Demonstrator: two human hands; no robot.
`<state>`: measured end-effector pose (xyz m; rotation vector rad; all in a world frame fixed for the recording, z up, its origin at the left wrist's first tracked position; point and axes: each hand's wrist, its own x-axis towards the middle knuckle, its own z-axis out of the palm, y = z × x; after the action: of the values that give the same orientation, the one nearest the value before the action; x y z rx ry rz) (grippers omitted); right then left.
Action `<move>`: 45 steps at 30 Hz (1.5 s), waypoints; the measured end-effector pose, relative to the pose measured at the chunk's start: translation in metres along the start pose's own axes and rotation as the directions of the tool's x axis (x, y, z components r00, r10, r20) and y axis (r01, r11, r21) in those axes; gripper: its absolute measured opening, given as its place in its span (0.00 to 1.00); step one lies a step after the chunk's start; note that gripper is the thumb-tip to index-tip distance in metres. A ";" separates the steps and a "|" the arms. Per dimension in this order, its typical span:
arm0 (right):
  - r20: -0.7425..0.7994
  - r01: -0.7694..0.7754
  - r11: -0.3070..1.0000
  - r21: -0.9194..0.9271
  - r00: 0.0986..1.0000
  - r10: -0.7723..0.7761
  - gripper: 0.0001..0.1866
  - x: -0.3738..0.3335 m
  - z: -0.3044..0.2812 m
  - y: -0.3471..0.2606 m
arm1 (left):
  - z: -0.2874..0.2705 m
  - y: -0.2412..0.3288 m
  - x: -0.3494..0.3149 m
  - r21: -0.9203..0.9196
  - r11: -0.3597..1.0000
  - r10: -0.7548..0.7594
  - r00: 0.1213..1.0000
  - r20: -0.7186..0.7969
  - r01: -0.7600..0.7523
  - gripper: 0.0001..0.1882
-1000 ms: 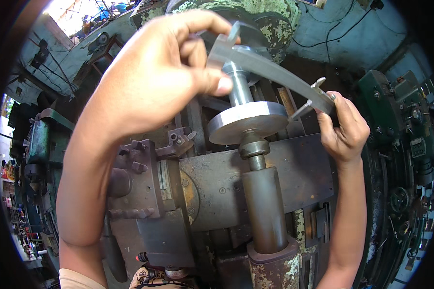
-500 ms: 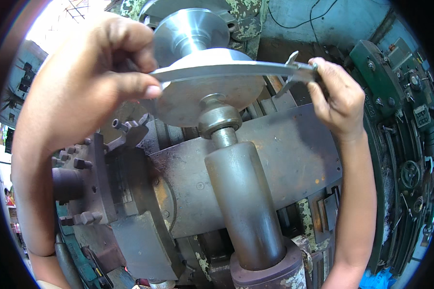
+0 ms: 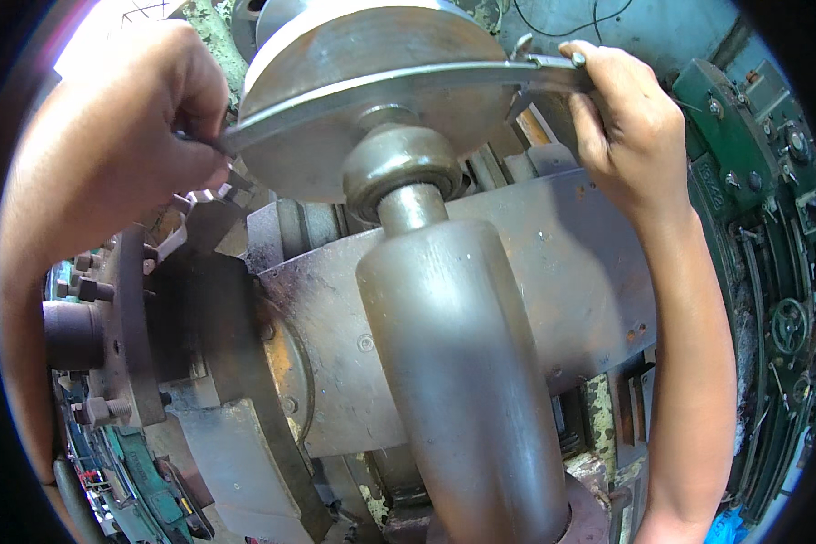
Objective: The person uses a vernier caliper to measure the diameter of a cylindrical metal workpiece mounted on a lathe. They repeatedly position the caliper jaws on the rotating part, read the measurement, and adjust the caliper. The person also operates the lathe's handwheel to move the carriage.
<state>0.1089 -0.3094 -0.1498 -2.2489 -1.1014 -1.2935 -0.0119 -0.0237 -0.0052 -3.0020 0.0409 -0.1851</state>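
A long steel caliper (image 3: 381, 83) spans a round metal disc (image 3: 372, 45), lying across its near face. My left hand (image 3: 140, 136) pinches one end of the caliper's beam, its fingers curled and partly hidden. At the other end, my right hand (image 3: 630, 127) grips the caliper beside its jaws, thumb below and fingers above. Whether the jaws touch the disc's edge, I cannot tell. A rounded lathe centre (image 3: 399, 172) presses against the middle of the disc, carried by a thick steel cylinder (image 3: 453, 363).
A tool post (image 3: 136, 317) with several square-headed bolts stands to the left, near my left forearm. A flat metal plate (image 3: 589, 263) lies under the cylinder. Green machinery (image 3: 725, 136) with levers and a handwheel lines the right side. A dark cable hangs on the far wall.
The view has come closer, so the disc and cylinder look larger and the disc sits higher. My left hand has shifted left and slightly down with the beam's end. Both hands keep their hold.
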 end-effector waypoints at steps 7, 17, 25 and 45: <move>0.002 -0.088 0.994 0.066 0.996 0.088 0.15 0.002 0.006 -0.011 | 0.004 -0.028 0.017 -0.074 0.992 -0.088 0.970 0.227 0.107 0.10; 0.067 -0.145 0.972 0.184 0.989 0.135 0.17 0.004 0.001 -0.014 | 0.008 -0.013 0.010 -0.115 0.993 -0.025 0.995 0.097 0.036 0.10; -0.022 -0.108 0.972 0.208 0.993 0.115 0.17 0.003 0.008 -0.010 | 0.009 -0.016 0.008 -0.125 0.987 -0.085 0.989 0.123 0.101 0.10; -0.075 -0.030 0.981 0.190 0.996 0.045 0.11 0.011 0.005 -0.012 | -0.004 0.001 0.007 -0.033 0.999 -0.008 0.990 0.138 0.013 0.04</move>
<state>0.1065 -0.2932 -0.1444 -2.0534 -1.0985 -1.1987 -0.0050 -0.0252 -0.0007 -3.0407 0.0139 0.0231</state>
